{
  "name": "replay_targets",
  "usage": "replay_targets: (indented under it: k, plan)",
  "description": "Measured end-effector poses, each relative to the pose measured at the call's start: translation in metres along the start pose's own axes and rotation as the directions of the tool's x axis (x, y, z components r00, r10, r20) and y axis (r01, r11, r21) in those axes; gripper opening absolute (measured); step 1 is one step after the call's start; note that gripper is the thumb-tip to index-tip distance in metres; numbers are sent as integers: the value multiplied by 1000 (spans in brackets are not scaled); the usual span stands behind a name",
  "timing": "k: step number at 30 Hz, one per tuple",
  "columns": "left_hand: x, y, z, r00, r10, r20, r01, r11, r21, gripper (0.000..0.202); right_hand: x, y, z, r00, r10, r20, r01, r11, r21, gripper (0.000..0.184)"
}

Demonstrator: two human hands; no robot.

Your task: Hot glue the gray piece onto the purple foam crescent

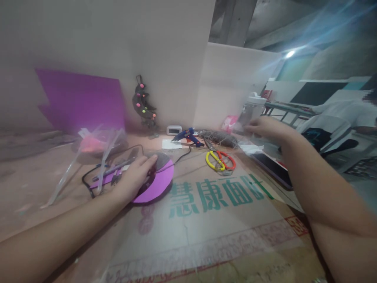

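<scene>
My left hand (138, 175) is closed over the edge of a dark grey, fuzzy-looking piece (161, 160), fingers bent down around it. Under that piece and partly covered by the hand is a purple round sheet (160, 182). My right hand (262, 127) reaches to the far right side, just in front of a clear bottle with a white lid (255, 100). Its fingertips are blurred, and whether they touch anything does not show. A pink plastic-wrapped bundle (229, 123) sits just left of the right hand.
A blue glue gun (188, 136) rests near scissors with yellow and red handles (220, 160). A phone (272, 169) lies under my right forearm. Clear glue sticks (104, 157) and a plastic bag (91, 143) are at left. A decorated crescent (141, 102) hangs behind. Another person (341, 110) sits at right.
</scene>
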State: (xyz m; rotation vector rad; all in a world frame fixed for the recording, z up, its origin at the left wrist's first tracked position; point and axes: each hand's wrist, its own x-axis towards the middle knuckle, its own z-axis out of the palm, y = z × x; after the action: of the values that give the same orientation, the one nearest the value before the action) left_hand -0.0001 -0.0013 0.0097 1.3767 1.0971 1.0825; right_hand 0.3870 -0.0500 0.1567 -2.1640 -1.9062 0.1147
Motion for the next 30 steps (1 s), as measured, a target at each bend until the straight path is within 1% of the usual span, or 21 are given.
replay_targets:
  k: [1,3,5,6,7,8,9,10,11,12,14,16,18,20,22,23,25,28,30]
  plan:
    - [0,0,0,1000,-2,9,2,1000,4,39,-5,0,-6,1000,-5,-26,6,998,60,35]
    - [0,-1,0,1000,-6,28,5,1000,6,39,-17,1,-18,993,-51,-103,77,961,265,40]
    - [0,-1,0,999,-6,35,6,1000,1,39,-31,1,-29,975,-116,-190,188,887,423,42]
    - [0,-1,1,999,-4,32,4,1000,3,39,-37,0,-33,972,-154,-178,220,860,461,40]
    - [0,0,1,1000,1,29,-1,1000,12,39,-42,-1,-36,971,-204,-127,240,839,487,39]
    - [-1,2,2,1000,8,28,-9,1000,30,38,-45,-2,-37,964,-261,-43,247,832,497,39]
    - [-1,3,2,999,17,27,-18,999,51,38,-47,-4,-38,948,-312,64,245,842,481,40]
    - [-2,5,2,999,27,33,-30,997,68,37,-47,-7,-37,921,-354,163,247,855,457,40]
    - [-3,6,3,998,40,44,-43,996,78,36,-45,-9,-35,892,-385,238,260,866,427,40]
    - [-3,7,3,997,52,61,-57,995,81,35,-42,-12,-32,869,-405,284,278,875,396,39]
    - [-4,6,3,993,72,92,-78,995,69,32,-34,-17,-25,849,-422,317,312,886,344,38]
    - [-4,3,3,991,68,111,-72,997,32,30,-25,-23,-15,845,-429,318,339,891,301,37]
    - [-5,-1,4,993,30,112,-26,999,-32,30,-17,-28,-4,840,-434,324,361,895,263,36]
    - [-5,-2,5,995,-6,101,14,997,-78,30,-12,-35,8,822,-445,354,390,894,220,37]
    - [-4,-1,5,996,-11,83,16,998,-58,31,-11,-44,21,798,-457,393,427,889,167,38]
    - [-4,0,5,997,-6,82,9,999,-31,31,-13,-51,28,793,-464,394,450,883,135,37]
    - [-4,3,4,996,8,84,-10,1000,24,33,-19,-68,45,802,-488,345,497,865,69,38]
    - [-4,6,4,997,27,78,-31,998,51,32,-32,-96,72,813,-539,219,552,834,1,44]
    - [-5,5,4,997,27,71,-29,999,25,31,-39,-111,90,829,-531,174,534,845,34,48]
